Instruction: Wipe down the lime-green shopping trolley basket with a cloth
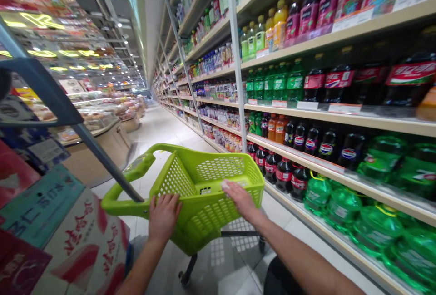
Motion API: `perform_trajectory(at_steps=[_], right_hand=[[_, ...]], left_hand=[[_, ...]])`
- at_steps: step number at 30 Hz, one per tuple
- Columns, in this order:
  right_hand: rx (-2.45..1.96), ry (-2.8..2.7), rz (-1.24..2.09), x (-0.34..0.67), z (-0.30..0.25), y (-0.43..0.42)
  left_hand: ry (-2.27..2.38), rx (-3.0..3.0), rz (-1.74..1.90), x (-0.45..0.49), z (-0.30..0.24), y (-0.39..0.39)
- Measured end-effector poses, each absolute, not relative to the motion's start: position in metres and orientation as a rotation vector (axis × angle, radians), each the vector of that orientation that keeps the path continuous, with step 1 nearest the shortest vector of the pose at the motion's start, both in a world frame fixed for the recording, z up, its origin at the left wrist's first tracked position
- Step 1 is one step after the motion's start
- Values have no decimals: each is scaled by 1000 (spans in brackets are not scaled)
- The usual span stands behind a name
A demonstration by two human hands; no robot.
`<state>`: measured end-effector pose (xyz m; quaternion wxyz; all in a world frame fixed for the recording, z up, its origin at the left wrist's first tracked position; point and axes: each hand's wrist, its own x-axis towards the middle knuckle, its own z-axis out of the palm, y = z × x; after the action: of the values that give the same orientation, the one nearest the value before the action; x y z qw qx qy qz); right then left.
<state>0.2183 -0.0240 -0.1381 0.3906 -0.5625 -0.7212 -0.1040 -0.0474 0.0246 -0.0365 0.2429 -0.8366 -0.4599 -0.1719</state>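
A lime-green shopping cart (204, 213) with perforated basket walls stands on the floor in front of me. Nothing shows inside the part of its basket that I can see. My left hand (164, 218) has its fingers hooked over the near rim, beside the cart's grey tube. Farther right along the same rim is my right hand (241, 199), its fingers bent over the edge. A small white piece, like crumpled tissue (225, 186), shows at the right fingertips. The grey tube (105, 163) runs up left to a dark blue-grey handle (44, 90).
Drink shelves (337, 109) line the right side, with large green bottles (340, 206) on the bottom level. Stacked cartons (85, 240) stand close on the left. A counter with packaged goods (98, 145) lies beyond. The tiled aisle (160, 120) runs ahead between them.
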Motion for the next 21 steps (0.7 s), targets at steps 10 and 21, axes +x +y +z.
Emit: perform_trajectory(at_steps=[10, 21], right_hand=[[-1377, -1717, -259, 203, -131, -31], [-1705, -1380, -346, 309, -141, -46]], left_hand=[[-1255, -2262, -684, -23, -46, 15], [-1233, -2263, -781, -15, -58, 8]])
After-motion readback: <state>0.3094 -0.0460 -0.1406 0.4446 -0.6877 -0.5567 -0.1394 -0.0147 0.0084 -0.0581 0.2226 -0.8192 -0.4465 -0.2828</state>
